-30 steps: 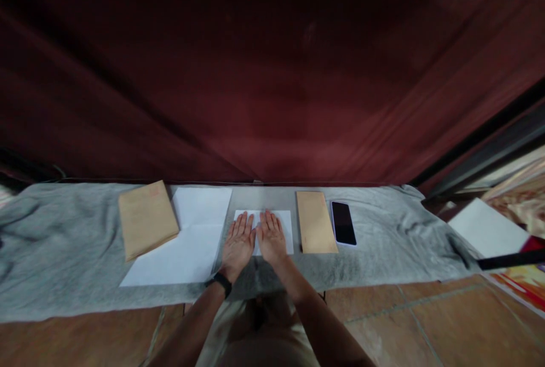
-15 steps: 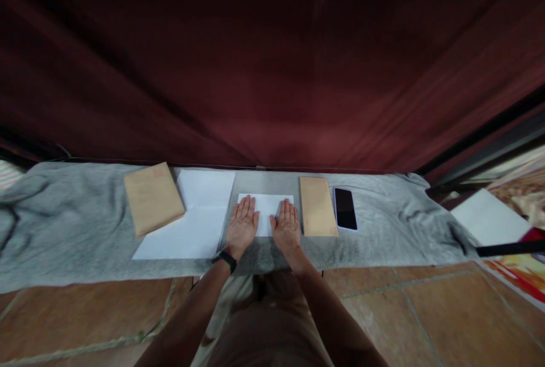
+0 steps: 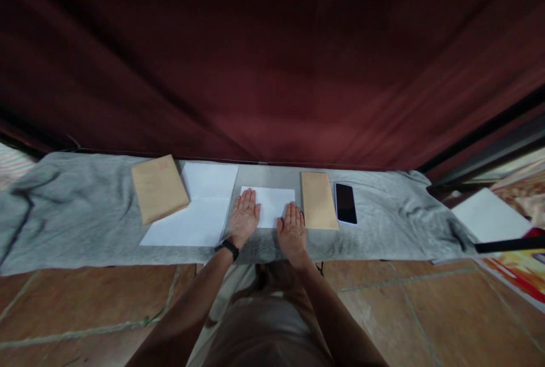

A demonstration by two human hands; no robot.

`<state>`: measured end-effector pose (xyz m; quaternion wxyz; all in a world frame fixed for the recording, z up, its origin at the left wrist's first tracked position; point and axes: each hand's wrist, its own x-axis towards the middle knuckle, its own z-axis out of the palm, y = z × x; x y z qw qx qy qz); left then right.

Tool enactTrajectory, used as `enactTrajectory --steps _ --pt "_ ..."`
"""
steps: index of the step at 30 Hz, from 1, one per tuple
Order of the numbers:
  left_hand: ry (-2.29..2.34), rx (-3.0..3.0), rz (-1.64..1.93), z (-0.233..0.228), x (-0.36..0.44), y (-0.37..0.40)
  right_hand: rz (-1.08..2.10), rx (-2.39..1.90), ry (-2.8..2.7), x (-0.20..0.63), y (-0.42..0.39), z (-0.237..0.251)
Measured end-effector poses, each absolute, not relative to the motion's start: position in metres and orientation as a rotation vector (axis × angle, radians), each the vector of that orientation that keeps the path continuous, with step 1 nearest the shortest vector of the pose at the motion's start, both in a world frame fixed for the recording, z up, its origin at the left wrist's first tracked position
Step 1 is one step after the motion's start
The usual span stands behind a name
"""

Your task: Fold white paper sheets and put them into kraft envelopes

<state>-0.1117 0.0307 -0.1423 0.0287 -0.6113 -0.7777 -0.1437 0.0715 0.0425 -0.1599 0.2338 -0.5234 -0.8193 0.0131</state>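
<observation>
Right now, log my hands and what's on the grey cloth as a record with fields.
Left hand: palm down over left end of small sheet
Right hand: palm down over its near right corner
Large sheet: left of left hand, partly under brown stack
Envelope: brown, right of small sheet
Phone: right of envelope, screen dark
Cloth: beneath them

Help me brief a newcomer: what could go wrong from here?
The right hand lies close beside the flat, rectangular tan paper envelope, so an outward sweep might nudge it. The black wristband near the corner of the large white paper sheet might catch and crease it. The small white paper rectangle rests on soft-looking grey cloth, so pressing might dent it.
</observation>
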Motion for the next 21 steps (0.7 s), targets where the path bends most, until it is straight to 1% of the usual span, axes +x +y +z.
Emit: enactTrajectory --steps 3,6,9,13,17,21 --pt "-2.349 -1.890 -0.510 -0.141 -0.102 0.023 0.067 -1.443 -2.252 0.076 0.039 -0.158" --pt "-2.209 -2.038 -0.547 -0.142 -0.083 0.010 0.123 -1.432 -2.260 0.076 0.039 -0.155" --pt "-2.065 -2.258 -0.492 -0.146 -0.064 0.000 0.232 -1.356 -2.274 0.069 0.045 -0.152" --pt "-2.026 -2.371 -0.422 -0.155 -0.058 -0.002 0.371 -1.186 -2.357 0.050 0.057 -0.147" --pt "-2.039 -2.359 -0.422 -0.155 -0.063 -0.002 0.357 -1.166 -2.451 0.043 0.067 -0.145" --pt "-2.056 -2.316 -0.448 -0.147 -0.065 -0.008 0.256 -1.184 -2.508 0.054 0.070 -0.145"
